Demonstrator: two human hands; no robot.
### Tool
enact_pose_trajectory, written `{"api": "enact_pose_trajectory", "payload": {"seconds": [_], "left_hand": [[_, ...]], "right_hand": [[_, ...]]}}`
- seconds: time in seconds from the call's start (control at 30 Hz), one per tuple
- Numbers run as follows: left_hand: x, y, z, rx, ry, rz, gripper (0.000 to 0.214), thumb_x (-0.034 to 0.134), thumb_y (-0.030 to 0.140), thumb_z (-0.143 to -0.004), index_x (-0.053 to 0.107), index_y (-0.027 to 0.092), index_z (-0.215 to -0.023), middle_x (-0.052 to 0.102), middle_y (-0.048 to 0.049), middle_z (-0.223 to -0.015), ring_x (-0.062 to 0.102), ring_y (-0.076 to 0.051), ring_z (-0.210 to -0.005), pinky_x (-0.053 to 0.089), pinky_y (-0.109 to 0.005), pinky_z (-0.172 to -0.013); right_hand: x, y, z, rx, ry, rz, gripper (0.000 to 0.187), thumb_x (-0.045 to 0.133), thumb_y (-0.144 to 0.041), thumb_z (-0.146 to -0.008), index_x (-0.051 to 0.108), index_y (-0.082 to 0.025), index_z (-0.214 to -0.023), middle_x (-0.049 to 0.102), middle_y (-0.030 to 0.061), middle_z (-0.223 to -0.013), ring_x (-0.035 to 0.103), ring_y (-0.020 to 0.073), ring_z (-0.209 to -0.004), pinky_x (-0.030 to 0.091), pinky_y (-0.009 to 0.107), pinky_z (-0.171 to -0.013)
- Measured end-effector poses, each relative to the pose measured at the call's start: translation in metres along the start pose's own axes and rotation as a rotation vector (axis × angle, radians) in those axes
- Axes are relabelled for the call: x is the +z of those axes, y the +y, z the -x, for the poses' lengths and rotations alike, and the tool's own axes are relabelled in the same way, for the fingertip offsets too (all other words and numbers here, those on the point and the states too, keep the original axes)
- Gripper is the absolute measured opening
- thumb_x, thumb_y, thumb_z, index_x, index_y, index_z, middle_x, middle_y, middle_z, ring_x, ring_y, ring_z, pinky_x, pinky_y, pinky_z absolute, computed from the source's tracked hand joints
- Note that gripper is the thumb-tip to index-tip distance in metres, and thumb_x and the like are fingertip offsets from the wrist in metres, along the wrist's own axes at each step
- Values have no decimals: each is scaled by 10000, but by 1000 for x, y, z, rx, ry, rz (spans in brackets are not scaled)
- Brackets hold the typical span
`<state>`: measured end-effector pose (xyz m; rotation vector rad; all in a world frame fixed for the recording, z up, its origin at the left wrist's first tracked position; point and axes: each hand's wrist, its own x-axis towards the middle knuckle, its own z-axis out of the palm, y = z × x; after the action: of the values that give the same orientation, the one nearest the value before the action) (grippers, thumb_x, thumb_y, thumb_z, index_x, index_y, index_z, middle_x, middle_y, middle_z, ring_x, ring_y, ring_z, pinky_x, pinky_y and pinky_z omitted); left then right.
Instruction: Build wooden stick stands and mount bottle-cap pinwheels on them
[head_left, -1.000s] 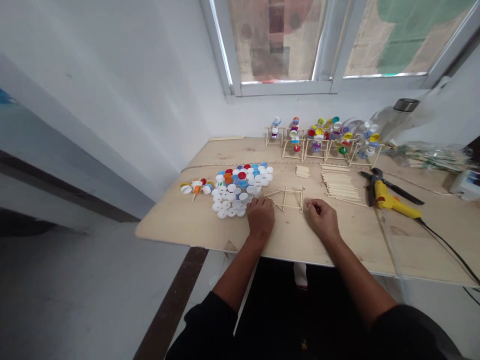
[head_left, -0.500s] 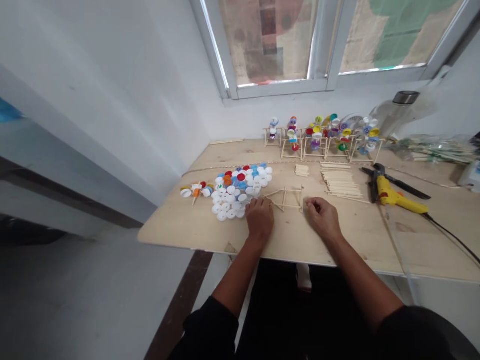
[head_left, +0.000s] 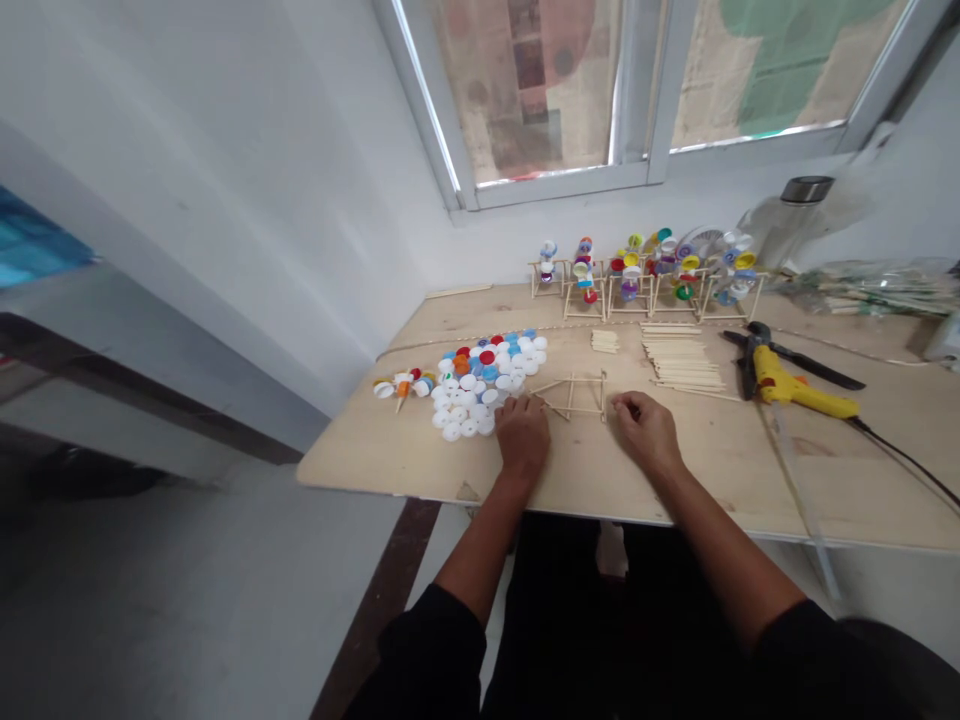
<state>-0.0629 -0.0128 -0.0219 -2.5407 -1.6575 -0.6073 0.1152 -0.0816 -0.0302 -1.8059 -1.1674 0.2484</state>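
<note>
Stick frame (head_left: 571, 395), made of thin pale wooden sticks, lies on the wooden tabletop (head_left: 420, 465) between the two hands. Two uprights joined by crosspieces form its right part; two sticks run from there leftward and draw together near the left hand (head_left: 523, 435).

Left hand: palm down on the table, fingers curled at the converging stick ends. Cannot tell whether the fingers grip them; the knuckles hide the tips. Right hand (head_left: 646, 432): just right of the frame and apart from it, side of the hand on the table, fingers curled, thumb and forefinger close together. Cannot tell whether anything is pinched there.

Just left of the left hand: a cluster of bottle caps (head_left: 487, 385), mostly white, some blue, red and orange. Further left, a cap wheel (head_left: 403, 384) with an orange centre and a stick pointing toward the near edge.

Beyond the frame: a small stack of short sticks (head_left: 604, 342); to its right, a wider layer of long sticks (head_left: 681, 358).

Right side: yellow glue gun (head_left: 772, 378) against a black-handled tool (head_left: 825, 368); a translucent strip (head_left: 804, 505) reaches past the near edge.

Back: a row of stick stands (head_left: 630, 297) carrying coloured cap wheels, then a metal-capped bottle (head_left: 807, 190) and bagged sticks (head_left: 874, 292).
</note>
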Motion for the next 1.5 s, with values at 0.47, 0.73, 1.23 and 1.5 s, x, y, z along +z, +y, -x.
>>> {"api": "enact_pose_trajectory", "payload": {"seconds": [0.47, 0.73, 1.23, 1.5], "left_hand": [[-1, 0, 1, -14, 11, 52, 222, 469, 154, -875, 655, 189, -991, 675, -76, -969, 543, -254, -960, 366, -389, -815], [-11, -15, -14, 5, 98, 32, 199, 485, 174, -870, 678, 203, -912, 668, -78, -897, 544, -245, -935, 376, -389, -814], [2, -21, -38, 218, 97, -137, 256, 468, 84, -820, 684, 209, -876, 596, -101, -1233, 413, -323, -1257, 292, -552, -1031], [3, -22, -43, 203, 96, -145, 237, 475, 76, -815, 680, 193, -829, 619, -104, -1185, 426, -322, -1252, 304, -561, -1033]], "right_hand": [[0, 0, 1, 3, 2, -2, 296, 477, -361, -767, 711, -193, -834, 716, 62, -792, 613, 193, -687, 454, 312, -673], [-2, -3, 2, 13, -5, -25, 317, 471, -388, -794, 702, -180, -860, 716, 63, -801, 604, 186, -656, 465, 306, -648], [-3, -6, 3, 6, 2, -43, 285, 496, -390, -803, 697, -190, -836, 713, 49, -775, 607, 180, -623, 476, 297, -619], [-1, -4, 3, -8, 1, -50, 279, 502, -404, -809, 689, -197, -826, 713, 52, -798, 628, 193, -672, 487, 308, -649]]}}
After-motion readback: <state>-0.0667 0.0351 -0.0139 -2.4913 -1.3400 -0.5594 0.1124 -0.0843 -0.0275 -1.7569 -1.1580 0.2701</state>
